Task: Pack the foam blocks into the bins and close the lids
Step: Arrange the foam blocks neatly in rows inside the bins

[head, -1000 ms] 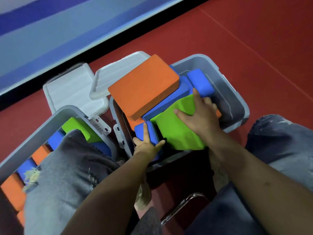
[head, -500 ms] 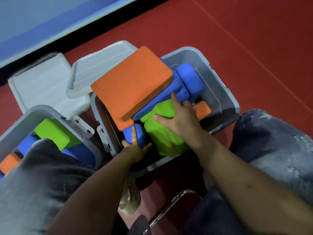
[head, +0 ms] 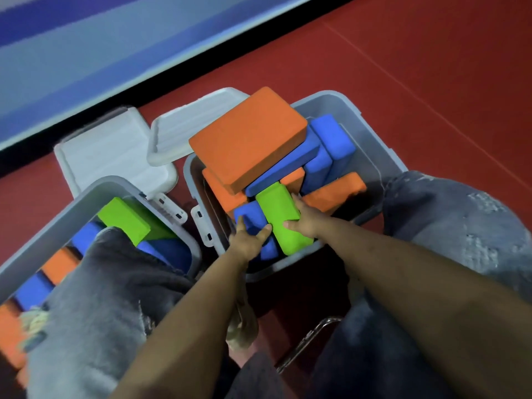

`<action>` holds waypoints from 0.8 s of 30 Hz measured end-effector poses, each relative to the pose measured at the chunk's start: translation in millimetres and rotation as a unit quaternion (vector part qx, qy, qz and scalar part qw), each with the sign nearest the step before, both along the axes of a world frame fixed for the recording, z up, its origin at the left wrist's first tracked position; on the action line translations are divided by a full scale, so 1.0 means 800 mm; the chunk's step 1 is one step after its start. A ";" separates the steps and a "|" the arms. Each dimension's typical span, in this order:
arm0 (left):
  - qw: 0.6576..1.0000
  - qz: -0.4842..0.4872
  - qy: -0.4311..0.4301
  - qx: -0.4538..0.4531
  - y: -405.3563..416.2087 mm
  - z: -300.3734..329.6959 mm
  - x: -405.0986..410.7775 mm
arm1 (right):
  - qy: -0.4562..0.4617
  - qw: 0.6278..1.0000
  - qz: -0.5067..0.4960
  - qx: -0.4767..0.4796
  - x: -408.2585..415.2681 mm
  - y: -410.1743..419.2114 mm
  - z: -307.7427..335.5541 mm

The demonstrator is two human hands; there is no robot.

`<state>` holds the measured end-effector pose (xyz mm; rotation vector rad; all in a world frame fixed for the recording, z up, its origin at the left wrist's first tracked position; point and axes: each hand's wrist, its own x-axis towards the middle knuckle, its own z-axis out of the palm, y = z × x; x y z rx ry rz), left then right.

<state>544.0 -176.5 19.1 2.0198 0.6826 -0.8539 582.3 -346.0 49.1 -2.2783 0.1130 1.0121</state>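
Note:
A grey bin (head: 371, 122) in front of me is piled with foam blocks. A large orange block (head: 247, 139) lies tilted on top, above long blue blocks (head: 331, 139) and more orange ones (head: 334, 191). A green block (head: 280, 217) stands on edge at the bin's near side. My right hand (head: 305, 220) grips its right side with the thumb on its near face. My left hand (head: 250, 237) holds a small blue block (head: 250, 216) just left of the green one, thumb touching the green block.
A second grey bin (head: 115, 184) at left holds green (head: 126, 218), blue and orange blocks, partly hidden by my knee (head: 100, 298). Two white lids (head: 115, 151) lie on the red floor behind the bins. A blue-and-white wall runs along the far side.
The green block has turned from broad side up to standing on its narrow edge, lower in the bin. Both hands followed it down; my right hand shifted to its right side.

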 end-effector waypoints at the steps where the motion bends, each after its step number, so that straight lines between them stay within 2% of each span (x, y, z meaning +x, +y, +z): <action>1: 1.000 0.000 0.009 0.008 0.001 0.000 -0.004 | 0.002 1.000 -0.003 -0.004 0.000 -0.001 -0.001; 8: 0.997 0.029 -0.050 -0.046 -0.014 -0.004 0.004 | 0.001 1.000 -0.005 0.016 0.004 -0.009 -0.024; 15: 0.998 0.034 -0.039 -0.033 -0.033 -0.029 0.009 | 0.013 0.999 -0.005 0.047 0.009 -0.014 -0.060; 24: 0.994 -0.020 -0.058 0.089 -0.056 -0.044 0.018 | -0.010 0.998 -0.046 0.042 0.020 -0.021 -0.105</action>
